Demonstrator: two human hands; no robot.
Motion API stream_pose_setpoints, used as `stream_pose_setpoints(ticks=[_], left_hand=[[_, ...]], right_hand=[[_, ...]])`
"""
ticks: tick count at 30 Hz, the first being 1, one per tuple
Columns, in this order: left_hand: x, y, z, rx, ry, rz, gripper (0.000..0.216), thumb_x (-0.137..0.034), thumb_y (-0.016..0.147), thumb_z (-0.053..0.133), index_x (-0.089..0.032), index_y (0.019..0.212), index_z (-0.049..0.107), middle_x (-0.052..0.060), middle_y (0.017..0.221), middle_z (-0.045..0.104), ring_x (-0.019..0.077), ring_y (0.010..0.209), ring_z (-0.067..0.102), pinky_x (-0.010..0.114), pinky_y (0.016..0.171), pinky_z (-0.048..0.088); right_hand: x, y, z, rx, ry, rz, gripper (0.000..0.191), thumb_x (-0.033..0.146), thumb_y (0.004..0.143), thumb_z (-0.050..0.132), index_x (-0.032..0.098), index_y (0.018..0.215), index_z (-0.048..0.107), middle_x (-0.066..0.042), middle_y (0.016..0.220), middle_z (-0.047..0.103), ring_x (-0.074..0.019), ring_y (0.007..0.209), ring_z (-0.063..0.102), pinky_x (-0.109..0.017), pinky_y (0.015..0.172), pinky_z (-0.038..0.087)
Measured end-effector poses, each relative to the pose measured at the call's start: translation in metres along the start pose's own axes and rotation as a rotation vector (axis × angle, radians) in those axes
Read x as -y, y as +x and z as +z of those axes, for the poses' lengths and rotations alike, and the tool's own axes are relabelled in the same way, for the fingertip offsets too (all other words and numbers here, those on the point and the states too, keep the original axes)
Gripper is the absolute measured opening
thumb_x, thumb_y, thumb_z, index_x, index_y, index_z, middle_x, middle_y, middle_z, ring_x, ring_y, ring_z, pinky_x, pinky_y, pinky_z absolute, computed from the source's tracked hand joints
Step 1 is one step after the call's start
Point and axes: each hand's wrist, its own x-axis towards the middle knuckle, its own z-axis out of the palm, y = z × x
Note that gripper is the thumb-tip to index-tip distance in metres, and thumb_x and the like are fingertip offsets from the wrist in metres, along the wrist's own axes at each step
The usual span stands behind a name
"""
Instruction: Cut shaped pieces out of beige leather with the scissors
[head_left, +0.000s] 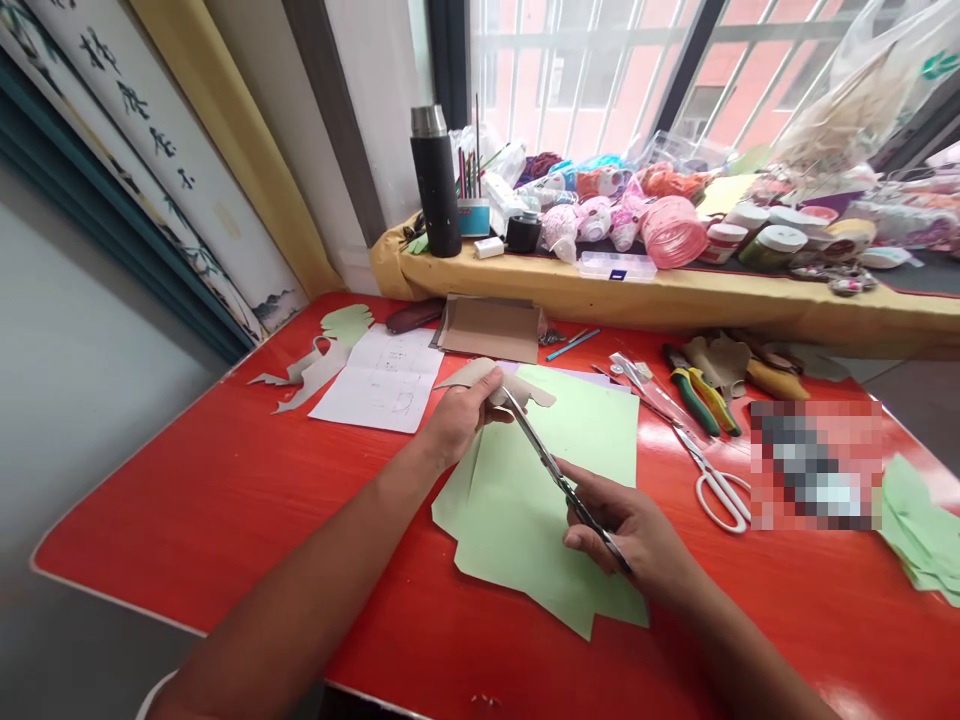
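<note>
My left hand (pixel 459 415) is closed on a beige paper cut-out (pixel 525 392), holding it just above the light green sheets (pixel 525 500) on the red table (pixel 225 490). In my right hand (pixel 637 530) are metal scissors (pixel 551 465), gripped by the handles. Their blades point up and left, and the tips meet the beige cut-out beside my left thumb. The green sheets lie stacked and slightly fanned under both hands.
A white sheet with pencil drawings (pixel 382 380), paper offcuts (pixel 315 360) and a cardboard piece (pixel 491 328) lie at the back left. White-handled scissors (pixel 716 485), pliers (pixel 701 400) and more green paper (pixel 922 530) sit at the right. A black flask (pixel 435 180) and yarn (pixel 671 230) crowd the windowsill.
</note>
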Motion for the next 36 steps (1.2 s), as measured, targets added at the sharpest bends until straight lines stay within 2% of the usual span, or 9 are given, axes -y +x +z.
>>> stream_pose_setpoints(ticks=[2,7,10,13,15,19,24,31,36], left_hand=[[-0.006,0.003,0.003,-0.003,-0.013,-0.016,0.041,-0.054,0.092,0.08,-0.013,0.09,0.078,0.013,0.094,0.08,0.0256,0.085,0.076,0.037,0.077,0.06],[-0.017,0.016,0.015,-0.049,-0.137,-0.068,0.031,-0.036,0.09,0.083,-0.012,0.109,0.081,0.01,0.094,0.079,0.0179,0.071,0.07,0.033,0.07,0.061],[-0.015,0.028,0.022,-0.107,-0.148,-0.081,0.029,-0.032,0.087,0.085,-0.011,0.107,0.081,0.009,0.092,0.078,0.0158,0.069,0.066,0.027,0.059,0.055],[-0.005,0.04,0.027,-0.112,-0.174,-0.077,0.03,-0.033,0.084,0.087,-0.011,0.104,0.08,0.009,0.093,0.077,0.0157,0.072,0.067,0.025,0.056,0.052],[0.0,0.046,0.028,-0.092,-0.225,-0.079,0.032,-0.033,0.083,0.087,-0.012,0.105,0.08,0.009,0.096,0.078,0.0162,0.075,0.068,0.025,0.059,0.053],[0.003,0.05,0.028,-0.03,-0.327,-0.063,0.032,-0.033,0.087,0.084,-0.013,0.112,0.08,0.012,0.112,0.08,0.021,0.096,0.074,0.028,0.077,0.058],[-0.001,0.05,0.025,-0.091,-0.336,-0.065,0.023,-0.034,0.09,0.081,-0.014,0.103,0.08,0.008,0.098,0.079,0.0172,0.083,0.07,0.026,0.068,0.052],[0.0,0.053,0.027,-0.153,-0.372,-0.036,0.021,-0.032,0.09,0.081,-0.014,0.101,0.078,0.009,0.098,0.079,0.0195,0.086,0.071,0.027,0.065,0.051],[-0.003,0.053,0.026,-0.123,-0.371,-0.025,0.021,-0.031,0.089,0.081,-0.015,0.103,0.078,0.01,0.101,0.081,0.0228,0.096,0.073,0.028,0.071,0.054]], right_hand=[[0.002,-0.001,0.001,-0.007,0.017,-0.028,0.104,0.064,0.085,0.09,0.007,0.165,0.054,0.011,0.062,0.037,-0.0127,0.057,0.032,-0.029,0.051,0.026],[0.006,-0.003,0.002,0.002,0.047,-0.067,0.095,0.058,0.088,0.091,0.011,0.163,0.058,0.011,0.062,0.037,-0.0118,0.056,0.032,-0.028,0.052,0.027],[0.004,-0.002,0.002,0.028,0.064,-0.076,0.09,0.055,0.089,0.091,0.015,0.163,0.059,0.012,0.06,0.036,-0.0114,0.055,0.03,-0.027,0.052,0.026],[0.003,-0.001,0.0,0.037,0.082,-0.055,0.09,0.056,0.089,0.091,0.017,0.164,0.058,0.012,0.058,0.039,-0.0111,0.053,0.031,-0.027,0.05,0.027],[0.003,-0.001,0.0,0.031,0.088,-0.038,0.094,0.058,0.088,0.091,0.015,0.164,0.057,0.012,0.058,0.04,-0.0109,0.052,0.032,-0.027,0.049,0.027],[0.006,-0.001,0.001,0.058,0.09,-0.017,0.099,0.063,0.084,0.092,0.015,0.164,0.058,0.011,0.06,0.04,-0.011,0.054,0.031,-0.026,0.049,0.026],[0.006,-0.005,0.003,0.093,0.102,0.008,0.097,0.065,0.084,0.091,0.018,0.162,0.06,0.009,0.066,0.046,-0.0109,0.055,0.033,-0.026,0.049,0.029],[0.004,-0.002,0.001,0.072,0.078,0.034,0.1,0.072,0.081,0.09,0.02,0.161,0.061,0.005,0.073,0.055,-0.011,0.054,0.039,-0.026,0.05,0.034],[0.008,-0.003,0.002,0.061,0.049,0.05,0.103,0.076,0.08,0.088,0.019,0.162,0.061,0.005,0.073,0.054,-0.0115,0.055,0.038,-0.026,0.05,0.034]])
